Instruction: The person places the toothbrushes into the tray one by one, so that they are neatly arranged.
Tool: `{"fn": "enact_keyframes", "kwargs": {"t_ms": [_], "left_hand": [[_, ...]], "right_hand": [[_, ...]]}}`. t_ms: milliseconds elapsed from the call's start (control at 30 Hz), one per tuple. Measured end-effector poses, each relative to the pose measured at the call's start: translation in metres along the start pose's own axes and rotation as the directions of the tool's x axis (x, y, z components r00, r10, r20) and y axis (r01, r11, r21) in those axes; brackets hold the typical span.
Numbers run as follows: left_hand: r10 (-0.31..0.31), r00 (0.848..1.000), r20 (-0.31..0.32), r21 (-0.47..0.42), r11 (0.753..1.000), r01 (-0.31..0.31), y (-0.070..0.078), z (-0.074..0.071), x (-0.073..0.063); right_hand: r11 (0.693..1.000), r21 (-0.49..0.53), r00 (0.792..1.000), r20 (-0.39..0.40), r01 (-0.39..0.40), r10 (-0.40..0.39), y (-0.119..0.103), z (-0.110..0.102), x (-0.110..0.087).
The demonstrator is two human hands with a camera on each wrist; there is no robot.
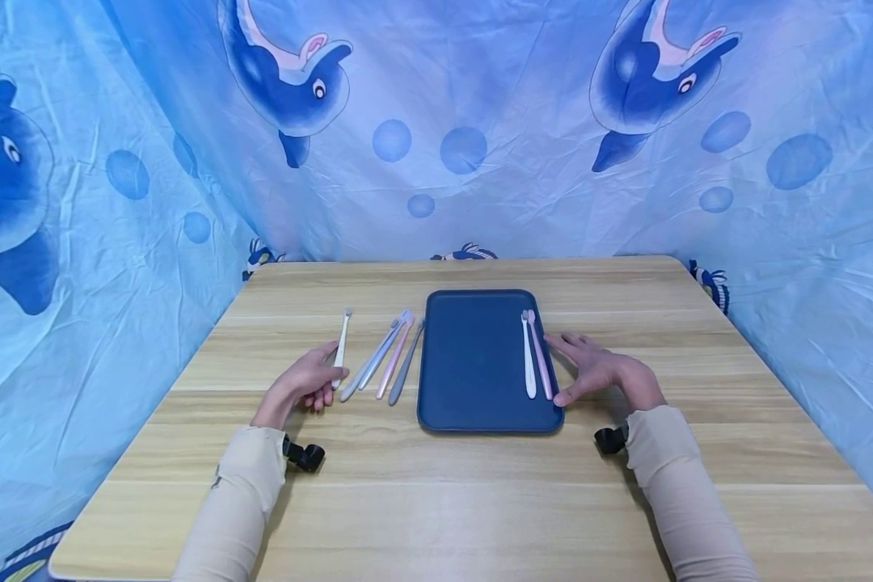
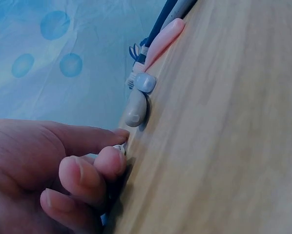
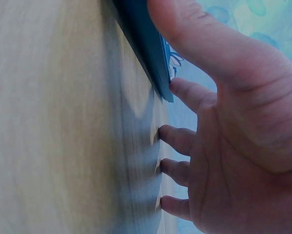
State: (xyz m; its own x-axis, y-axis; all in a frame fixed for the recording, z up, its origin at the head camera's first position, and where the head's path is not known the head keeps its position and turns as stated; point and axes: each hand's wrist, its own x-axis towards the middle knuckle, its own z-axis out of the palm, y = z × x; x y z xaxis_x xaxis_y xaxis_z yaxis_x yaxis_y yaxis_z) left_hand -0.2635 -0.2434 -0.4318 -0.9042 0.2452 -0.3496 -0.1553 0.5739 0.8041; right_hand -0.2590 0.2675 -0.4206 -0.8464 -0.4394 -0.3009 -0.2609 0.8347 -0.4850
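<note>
At the left of the table, my left hand (image 1: pixel 307 378) pinches a white toothbrush (image 1: pixel 343 339) near its handle end, its head pointing away. The left wrist view shows the handle's tip between thumb and finger. Just right of it lie several toothbrushes: pale blue-grey ones close together (image 1: pixel 369 365), a pink one (image 1: pixel 394 360) and a dark grey one (image 1: pixel 406 369). A dark blue tray (image 1: pixel 469 364) bears a white toothbrush (image 1: pixel 529 360) and a pink one (image 1: pixel 541 360) along its right side. My right hand (image 1: pixel 605 373) is spread at the tray's right edge, thumb on the rim.
Everything lies on a light wooden table (image 1: pixel 466 501). A blue dolphin-print curtain (image 1: pixel 436 194) hangs behind it and along both sides. Each sleeve cuff carries a small black wrist camera, one by the left hand (image 1: pixel 307 457) and one by the right (image 1: pixel 611 440).
</note>
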Motion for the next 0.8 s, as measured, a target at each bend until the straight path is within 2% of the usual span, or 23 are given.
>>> {"fn": "enact_keyframes", "kwargs": {"t_ms": [433,800], "left_hand": [[0.014,1.000,-0.027,-0.045,0.999,-0.015,-0.0015,0.0011,0.0013],[0.032,0.999,-0.018,-0.118,0.992,-0.034,-0.0003,-0.0006,0.0026]], "right_hand": [[1.000,0.007,1.000,0.002,-0.001,0.001,-0.0020,-0.0020,-0.0014],[1.000,-0.001,1.000,0.005,-0.003,0.003,-0.0022,-0.0024,-0.0012]]}}
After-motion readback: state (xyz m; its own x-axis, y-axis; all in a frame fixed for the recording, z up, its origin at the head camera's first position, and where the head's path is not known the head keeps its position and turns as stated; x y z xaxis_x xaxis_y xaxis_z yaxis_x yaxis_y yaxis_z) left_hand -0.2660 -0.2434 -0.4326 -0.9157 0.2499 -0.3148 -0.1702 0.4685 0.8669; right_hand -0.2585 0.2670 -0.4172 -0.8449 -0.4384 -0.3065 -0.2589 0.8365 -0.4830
